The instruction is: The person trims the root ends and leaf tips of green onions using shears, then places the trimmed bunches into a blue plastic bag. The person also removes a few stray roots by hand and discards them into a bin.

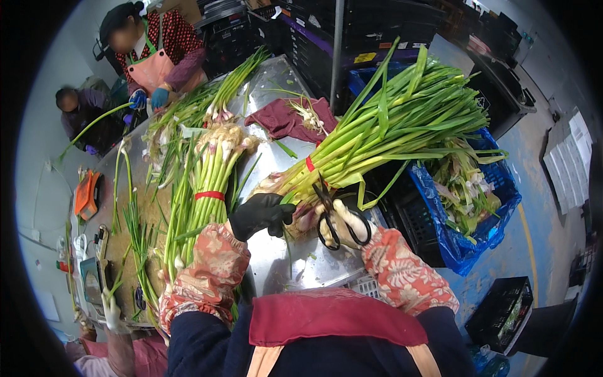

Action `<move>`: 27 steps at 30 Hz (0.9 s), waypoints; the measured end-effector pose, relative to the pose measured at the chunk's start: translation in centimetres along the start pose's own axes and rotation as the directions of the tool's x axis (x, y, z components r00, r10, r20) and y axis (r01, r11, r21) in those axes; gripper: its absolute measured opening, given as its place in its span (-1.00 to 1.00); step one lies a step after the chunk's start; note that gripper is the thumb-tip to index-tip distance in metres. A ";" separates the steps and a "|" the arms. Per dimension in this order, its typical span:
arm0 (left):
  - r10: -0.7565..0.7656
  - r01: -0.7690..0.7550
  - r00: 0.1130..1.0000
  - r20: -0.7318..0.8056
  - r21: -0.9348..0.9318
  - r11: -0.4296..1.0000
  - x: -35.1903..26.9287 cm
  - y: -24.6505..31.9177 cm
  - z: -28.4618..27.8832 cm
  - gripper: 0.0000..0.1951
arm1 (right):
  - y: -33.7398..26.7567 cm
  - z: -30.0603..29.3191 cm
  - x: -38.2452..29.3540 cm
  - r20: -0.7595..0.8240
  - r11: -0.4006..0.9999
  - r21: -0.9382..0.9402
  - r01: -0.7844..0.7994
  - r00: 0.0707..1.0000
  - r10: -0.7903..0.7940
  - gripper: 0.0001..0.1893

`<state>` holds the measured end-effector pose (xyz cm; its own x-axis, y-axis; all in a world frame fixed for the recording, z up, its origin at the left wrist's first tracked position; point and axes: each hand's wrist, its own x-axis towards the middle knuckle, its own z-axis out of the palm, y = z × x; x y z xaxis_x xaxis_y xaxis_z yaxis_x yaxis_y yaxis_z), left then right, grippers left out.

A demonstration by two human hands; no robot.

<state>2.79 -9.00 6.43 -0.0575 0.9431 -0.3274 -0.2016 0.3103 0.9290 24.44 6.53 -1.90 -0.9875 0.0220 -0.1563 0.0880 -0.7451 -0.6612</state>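
Note:
My left hand (263,217), in a black glove, is at the bulb end of a large bundle of green garlic (372,136); a green leaf piece lies at its fingertips. My right hand (346,224), in a pale glove, holds black-handled scissors (326,202), whose blades point up over the stalks. Red bands (310,164) tie this bundle, which lies slantwise on the metal table (268,257). To the left lies a second bundle of green garlic (207,179) with a red tape (209,195) around its stalks and its roots towards the far side.
A maroon cloth (278,118) with small bulbs lies beyond. At the right stands a blue-lined crate (499,207) of trimmings. Loose stalks (136,240) and an orange scale (87,194) are on the left. Co-workers (160,61) stand at the table's far left; another's gloved hand (111,308) is near left.

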 end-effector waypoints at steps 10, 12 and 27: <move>0.125 -0.076 0.966 -0.225 0.213 0.974 -3.5 8.8 -0.9 -0.87 | 0.8 0.8 -3.4 -0.095 0.999 -0.032 -0.014 0.995 0.011 -0.43; 0.296 -0.222 0.947 -0.121 0.418 0.881 -2.2 12.4 0.8 -0.81 | 2.6 1.2 -5.7 -0.058 1.000 0.018 0.021 0.998 -0.020 -0.41; 0.248 -0.710 0.680 0.690 0.533 0.461 14.4 17.7 33.2 -0.61 | 6.8 2.1 -21.2 -0.347 0.979 -0.202 0.000 0.935 -0.072 -0.32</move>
<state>30.83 14.05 23.86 0.5858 0.8004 0.1272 0.4688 -0.4627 0.7524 45.70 -0.38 -1.54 -0.8843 0.3052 -0.3533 0.1123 -0.5954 -0.7956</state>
